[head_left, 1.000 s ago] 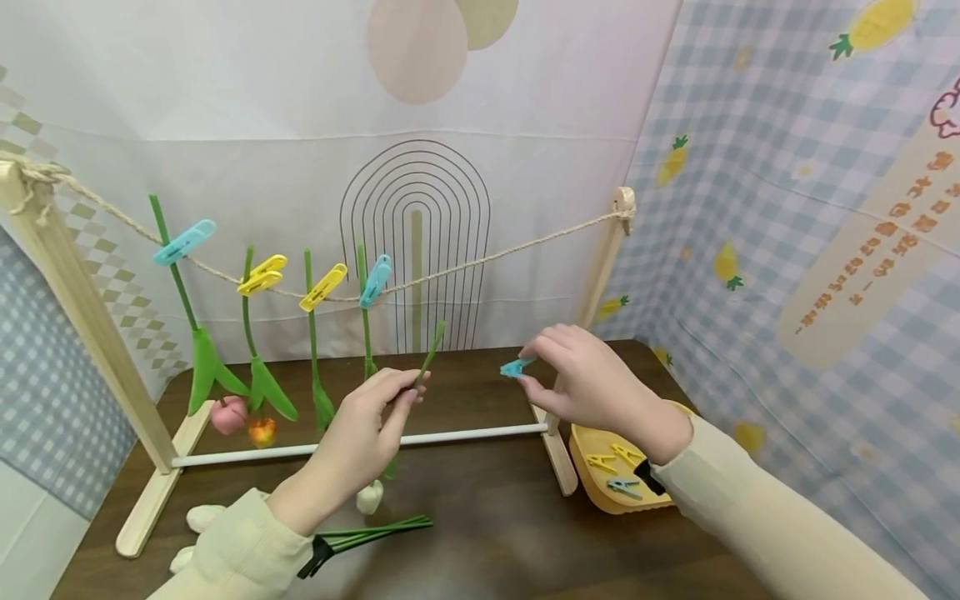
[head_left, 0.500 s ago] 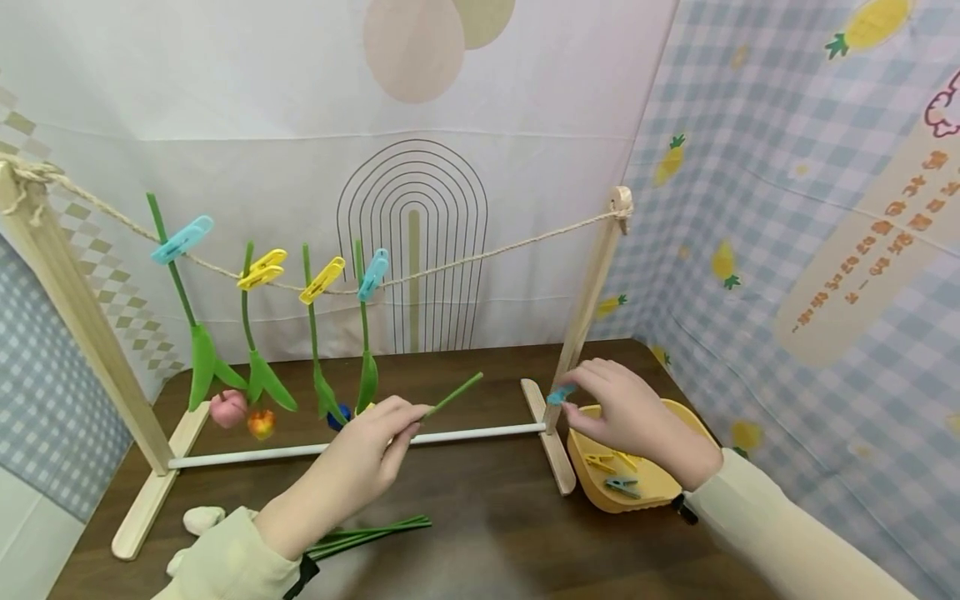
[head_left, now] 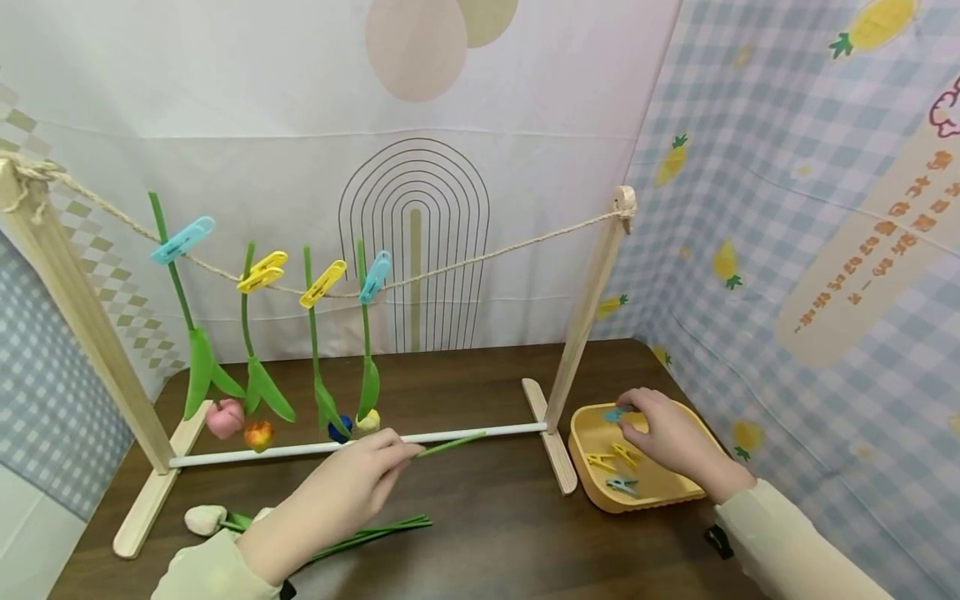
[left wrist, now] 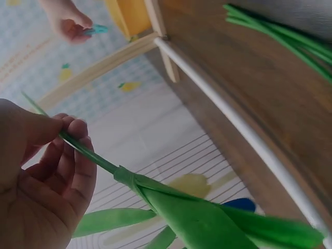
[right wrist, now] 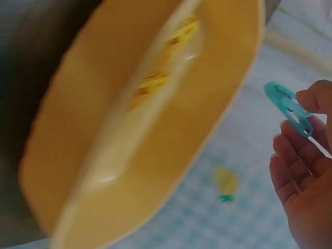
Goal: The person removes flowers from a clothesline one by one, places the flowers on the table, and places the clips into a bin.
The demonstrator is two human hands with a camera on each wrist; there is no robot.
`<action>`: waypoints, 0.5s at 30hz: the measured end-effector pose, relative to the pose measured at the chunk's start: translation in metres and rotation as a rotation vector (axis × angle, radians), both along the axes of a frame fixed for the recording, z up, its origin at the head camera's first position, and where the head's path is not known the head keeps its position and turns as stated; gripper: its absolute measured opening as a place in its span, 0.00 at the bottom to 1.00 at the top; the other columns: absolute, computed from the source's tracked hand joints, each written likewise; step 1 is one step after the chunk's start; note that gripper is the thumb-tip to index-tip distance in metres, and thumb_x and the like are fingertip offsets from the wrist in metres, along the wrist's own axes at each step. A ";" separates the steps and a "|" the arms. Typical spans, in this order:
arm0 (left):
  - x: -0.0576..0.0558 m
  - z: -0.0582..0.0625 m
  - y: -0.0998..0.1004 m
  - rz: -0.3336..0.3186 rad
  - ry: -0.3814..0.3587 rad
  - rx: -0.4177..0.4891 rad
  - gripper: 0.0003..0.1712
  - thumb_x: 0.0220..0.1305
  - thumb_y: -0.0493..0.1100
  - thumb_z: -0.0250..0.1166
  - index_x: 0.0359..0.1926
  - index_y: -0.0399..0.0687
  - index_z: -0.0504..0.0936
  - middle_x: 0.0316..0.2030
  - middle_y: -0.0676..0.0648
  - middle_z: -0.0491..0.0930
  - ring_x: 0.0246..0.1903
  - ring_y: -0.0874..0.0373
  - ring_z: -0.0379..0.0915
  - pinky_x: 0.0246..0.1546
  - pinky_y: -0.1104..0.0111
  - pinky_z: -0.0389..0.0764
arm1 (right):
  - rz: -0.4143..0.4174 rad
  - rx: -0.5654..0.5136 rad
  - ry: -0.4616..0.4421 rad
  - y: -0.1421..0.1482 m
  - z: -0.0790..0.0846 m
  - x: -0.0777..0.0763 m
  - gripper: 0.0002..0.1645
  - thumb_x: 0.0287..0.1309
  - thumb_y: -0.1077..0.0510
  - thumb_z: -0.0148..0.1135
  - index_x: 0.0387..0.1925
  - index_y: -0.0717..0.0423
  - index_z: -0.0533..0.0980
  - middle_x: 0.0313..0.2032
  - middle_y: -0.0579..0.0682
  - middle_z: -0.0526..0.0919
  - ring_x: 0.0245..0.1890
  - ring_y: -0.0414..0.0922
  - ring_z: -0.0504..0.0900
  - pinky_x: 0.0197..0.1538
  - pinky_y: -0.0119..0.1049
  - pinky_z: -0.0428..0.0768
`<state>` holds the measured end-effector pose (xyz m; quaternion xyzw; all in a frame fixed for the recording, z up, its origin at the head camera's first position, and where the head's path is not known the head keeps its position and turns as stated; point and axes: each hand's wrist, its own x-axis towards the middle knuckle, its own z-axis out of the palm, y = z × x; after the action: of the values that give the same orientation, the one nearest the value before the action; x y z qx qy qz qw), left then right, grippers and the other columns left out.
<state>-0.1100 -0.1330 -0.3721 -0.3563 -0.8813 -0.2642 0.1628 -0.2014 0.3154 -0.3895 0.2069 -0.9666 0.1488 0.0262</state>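
Note:
My left hand [head_left: 352, 475] pinches the green stem [head_left: 453, 443] of an artificial tulip, just in front of the white crossbar. Its broad leaves [left wrist: 187, 218] fan out below the fingers in the left wrist view; the bloom is hidden. Over the yellow basket [head_left: 663, 482], my right hand [head_left: 671, 437] holds a blue clothespin [right wrist: 288, 109] between thumb and fingers. Inside the basket lie yellow clothespins [head_left: 625, 454] and a blue-grey one [head_left: 622, 486]. Pink [head_left: 225, 418], orange [head_left: 258, 435], blue [head_left: 340, 428] and pale yellow [head_left: 368, 422] tulips hang head down from clothespins on the rope [head_left: 502, 253].
The rope runs between two wooden posts [head_left: 588, 325], joined low down by a white crossbar [head_left: 502, 432]. White tulips [head_left: 205, 520] with green stems [head_left: 386, 527] lie on the dark table at the front left, partly behind my left forearm. Patterned cloth hangs behind and to the right.
My right hand has moved right and down to the basket, still holding the blue clothespin. The left hand has lowered, and the stem has tipped from steep to nearly level.

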 end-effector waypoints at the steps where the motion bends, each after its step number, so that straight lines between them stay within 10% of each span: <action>1: 0.002 -0.001 -0.001 -0.004 -0.001 -0.009 0.12 0.60 0.32 0.66 0.45 0.46 0.84 0.31 0.59 0.72 0.26 0.70 0.65 0.26 0.76 0.73 | -0.023 0.002 -0.018 0.006 -0.004 -0.001 0.13 0.60 0.56 0.64 0.46 0.54 0.77 0.43 0.49 0.80 0.45 0.51 0.79 0.45 0.49 0.79; 15: 0.011 -0.037 -0.015 0.001 -0.089 -0.235 0.12 0.60 0.32 0.64 0.44 0.47 0.86 0.28 0.58 0.69 0.27 0.67 0.65 0.26 0.74 0.71 | -0.123 0.002 -0.152 0.056 -0.039 -0.007 0.09 0.57 0.63 0.66 0.38 0.59 0.74 0.35 0.50 0.78 0.39 0.52 0.79 0.39 0.50 0.77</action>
<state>-0.0995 -0.1481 -0.4087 -0.3603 -0.9128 -0.1745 0.0810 -0.2086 0.3709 -0.4284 0.1355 -0.9768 0.1615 -0.0385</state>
